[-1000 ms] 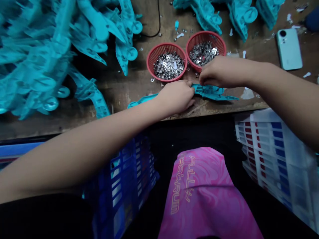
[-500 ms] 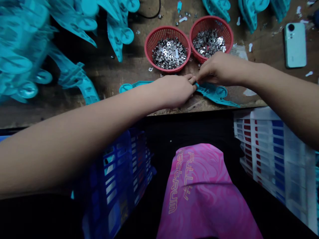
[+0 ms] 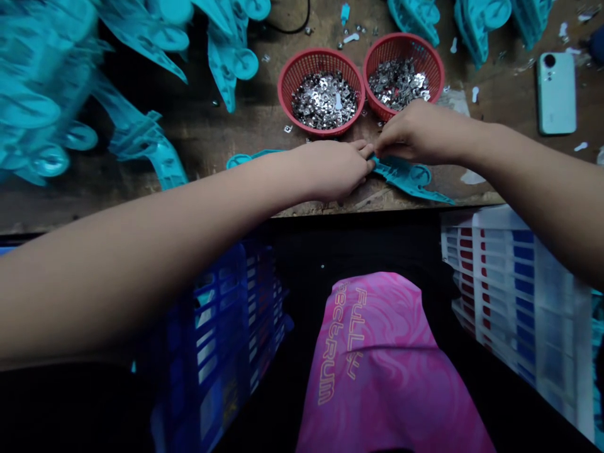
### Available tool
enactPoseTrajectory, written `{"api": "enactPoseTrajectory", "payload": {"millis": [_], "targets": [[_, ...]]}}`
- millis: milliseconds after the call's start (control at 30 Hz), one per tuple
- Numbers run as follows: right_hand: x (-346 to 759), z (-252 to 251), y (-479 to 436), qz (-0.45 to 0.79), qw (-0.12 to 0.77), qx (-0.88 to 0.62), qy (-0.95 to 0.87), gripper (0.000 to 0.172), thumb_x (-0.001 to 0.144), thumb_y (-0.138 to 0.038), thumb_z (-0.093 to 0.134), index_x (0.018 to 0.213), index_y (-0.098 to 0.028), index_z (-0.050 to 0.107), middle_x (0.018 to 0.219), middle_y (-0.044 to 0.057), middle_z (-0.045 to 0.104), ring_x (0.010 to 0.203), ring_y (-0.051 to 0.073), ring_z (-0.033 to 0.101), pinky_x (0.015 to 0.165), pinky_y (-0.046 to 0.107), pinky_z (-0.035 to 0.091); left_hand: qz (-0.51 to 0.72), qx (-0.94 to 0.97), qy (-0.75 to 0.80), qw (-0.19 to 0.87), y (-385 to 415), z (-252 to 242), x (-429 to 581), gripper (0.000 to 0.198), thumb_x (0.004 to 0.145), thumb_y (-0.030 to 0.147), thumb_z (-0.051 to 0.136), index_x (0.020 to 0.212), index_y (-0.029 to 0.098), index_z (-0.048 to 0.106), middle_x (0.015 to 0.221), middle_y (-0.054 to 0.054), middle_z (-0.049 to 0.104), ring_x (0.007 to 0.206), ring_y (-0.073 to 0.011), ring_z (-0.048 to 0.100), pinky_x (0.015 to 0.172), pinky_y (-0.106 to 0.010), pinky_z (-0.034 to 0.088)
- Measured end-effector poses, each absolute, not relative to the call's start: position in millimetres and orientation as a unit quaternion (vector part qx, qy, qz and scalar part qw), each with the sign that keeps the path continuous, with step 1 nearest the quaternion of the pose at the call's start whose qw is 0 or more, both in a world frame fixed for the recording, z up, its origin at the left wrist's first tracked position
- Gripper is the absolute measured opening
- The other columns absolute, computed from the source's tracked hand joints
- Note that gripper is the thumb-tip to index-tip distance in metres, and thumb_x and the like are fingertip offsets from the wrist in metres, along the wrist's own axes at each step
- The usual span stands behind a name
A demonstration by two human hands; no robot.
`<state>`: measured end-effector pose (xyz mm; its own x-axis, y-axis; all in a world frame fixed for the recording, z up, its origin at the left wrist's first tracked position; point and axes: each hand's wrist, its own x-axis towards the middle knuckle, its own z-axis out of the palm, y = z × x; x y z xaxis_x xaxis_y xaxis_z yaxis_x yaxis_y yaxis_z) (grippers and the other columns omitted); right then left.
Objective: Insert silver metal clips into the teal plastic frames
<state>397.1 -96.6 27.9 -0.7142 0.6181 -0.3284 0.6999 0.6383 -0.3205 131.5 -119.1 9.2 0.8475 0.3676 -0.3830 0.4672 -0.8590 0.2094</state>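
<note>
A long turquoise plastic part lies flat along the table's front edge, its middle covered by my hands. My left hand rests over it, fingers curled on its middle. Just right of those fingertips, my right hand pinches at the same spot; whatever is between its fingertips is too small or hidden to make out. Behind the hands stand two red baskets, the left basket and the right basket, both holding small shiny metal clips.
More turquoise parts are heaped at the left, with several others at the back right. A phone lies at the right. Below the table edge are a blue crate and a white crate. Small clips are scattered about.
The view has shifted slightly. Both hands stay at the middle of the turquoise part, with hardly any visible movement.
</note>
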Motion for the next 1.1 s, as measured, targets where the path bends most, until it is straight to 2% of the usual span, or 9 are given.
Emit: {"api": "enactPoseTrajectory", "payload": {"millis": [67,133,267,367,500,633,767,933,1100], "targets": [[396,28,-97,-0.208,0.103,0.362,0.903,0.041,0.127,-0.032,0.063,0.149,-0.029,0.098,0.142,0.01,0.096,0.125,0.034,0.087,0.118,0.052,0.061,-0.15,0.953,0.221,0.146,-118,5,130,0.066,0.125,0.021,0.039,0.184,0.009,0.068,0.187,-0.02,0.072,0.191,-0.0319,0.051,0.153,-0.043,0.05],[394,29,-98,-0.204,0.11,0.355,0.906,0.042,0.127,-0.03,0.062,0.149,-0.022,0.098,0.145,0.016,0.095,0.126,0.033,0.086,0.119,0.051,0.06,-0.137,0.954,0.222,0.148,-118,2,130,0.067,0.125,0.022,0.041,0.185,0.011,0.069,0.187,-0.018,0.073,0.189,-0.0312,0.053,0.151,-0.042,0.051],[394,31,-99,-0.2,0.109,0.354,0.907,0.046,0.126,-0.03,0.061,0.149,-0.015,0.098,0.144,0.022,0.095,0.123,0.034,0.086,0.115,0.052,0.06,-0.145,0.947,0.236,0.162,-120,5,132,0.069,0.122,0.022,0.045,0.185,0.012,0.069,0.191,-0.02,0.07,0.188,-0.0347,0.053,0.151,-0.045,0.051],[397,32,-100,-0.213,0.093,0.368,0.901,0.048,0.125,-0.035,0.061,0.148,-0.017,0.099,0.14,0.021,0.096,0.119,0.034,0.086,0.114,0.053,0.059,-0.153,0.941,0.246,0.174,-121,8,135,0.072,0.117,0.023,0.05,0.186,0.012,0.069,0.193,-0.02,0.068,0.188,-0.037,0.053,0.153,-0.047,0.049],[398,29,-99,-0.201,0.097,0.353,0.909,0.052,0.125,-0.038,0.057,0.153,-0.023,0.097,0.142,0.017,0.097,0.12,0.033,0.085,0.114,0.053,0.059,-0.149,0.936,0.255,0.191,-120,8,135,0.076,0.115,0.024,0.052,0.189,0.015,0.067,0.19,-0.016,0.071,0.188,-0.0359,0.053,0.154,-0.045,0.047],[399,22,-97,-0.212,0.085,0.37,0.901,0.045,0.124,-0.036,0.063,0.153,-0.031,0.098,0.142,0.01,0.097,0.128,0.034,0.085,0.116,0.052,0.06,-0.151,0.94,0.243,0.185,-120,8,133,0.072,0.116,0.024,0.056,0.186,0.014,0.069,0.186,-0.019,0.073,0.19,-0.0363,0.051,0.153,-0.047,0.049],[401,17,-98,-0.246,0.063,0.382,0.888,0.034,0.125,-0.037,0.071,0.143,-0.029,0.099,0.144,0.012,0.097,0.136,0.037,0.084,0.117,0.052,0.061,-0.139,0.944,0.232,0.187,-120,12,132,0.07,0.114,0.021,0.058,0.183,0.016,0.073,0.185,-0.017,0.075,0.189,-0.036,0.052,0.151,-0.048,0.051],[396,24,-102,-0.231,0.07,0.374,0.896,0.033,0.13,-0.033,0.066,0.136,-0.023,0.097,0.139,0.014,0.097,0.139,0.035,0.082,0.118,0.051,0.059,-0.152,0.943,0.239,0.177,-121,12,133,0.067,0.117,0.023,0.052,0.18,0.015,0.074,0.18,-0.02,0.078,0.184,-0.0349,0.057,0.147,-0.043,0.054],[389,34,-102,-0.247,0.094,0.365,0.893,0.025,0.126,-0.028,0.07,0.123,-0.026,0.094,0.134,0.012,0.096,0.142,0.036,0.082,0.122,0.053,0.059,-0.143,0.946,0.244,0.156,-117,-5,136,0.073,0.115,0.025,0.052,0.185,0.018,0.071,0.167,-0.015,0.085,0.184,-0.033,0.059,0.148,-0.04,0.052]]}}
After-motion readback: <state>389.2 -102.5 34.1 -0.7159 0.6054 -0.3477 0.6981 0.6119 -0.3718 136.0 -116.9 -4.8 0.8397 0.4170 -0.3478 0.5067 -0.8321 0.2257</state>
